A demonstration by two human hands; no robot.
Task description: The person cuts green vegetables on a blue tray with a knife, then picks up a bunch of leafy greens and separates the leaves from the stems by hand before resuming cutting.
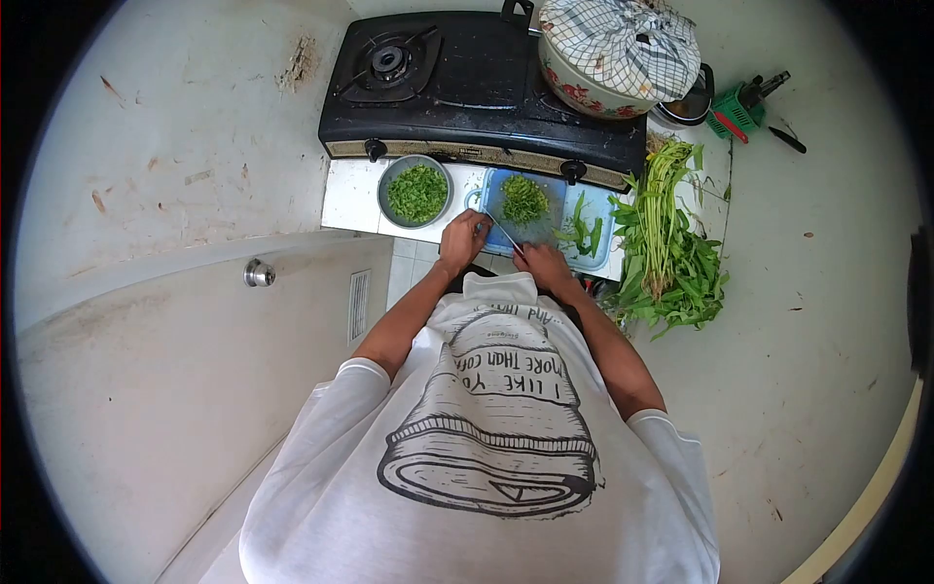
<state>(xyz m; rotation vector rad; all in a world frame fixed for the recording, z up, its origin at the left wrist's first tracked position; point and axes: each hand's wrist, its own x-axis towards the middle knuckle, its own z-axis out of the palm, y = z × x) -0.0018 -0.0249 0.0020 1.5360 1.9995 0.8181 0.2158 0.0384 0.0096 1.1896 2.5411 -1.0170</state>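
Note:
My right hand [545, 265] is closed around the handle of a knife [503, 232], whose thin blade slants up and left over the near edge of a blue cutting board [555, 232]. At the blade's tip, the fingers of my left hand [465, 238] are curled together; whether they pinch the blade or something else is hidden. A heap of chopped greens [524, 200] lies on the board beyond the knife. Several loose green leaves [581, 232] rest on its right part. Left of the board stands a grey bowl [385, 207] filled with finely chopped greens [417, 193].
A black gas stove [477, 92] stands behind the board. On its right side sits a flowered pot [598, 98] covered with a checked cloth [623, 44]. A large bunch of leafy stems [666, 234] overhangs the counter at right. A green basket [737, 112] holds utensils beyond it.

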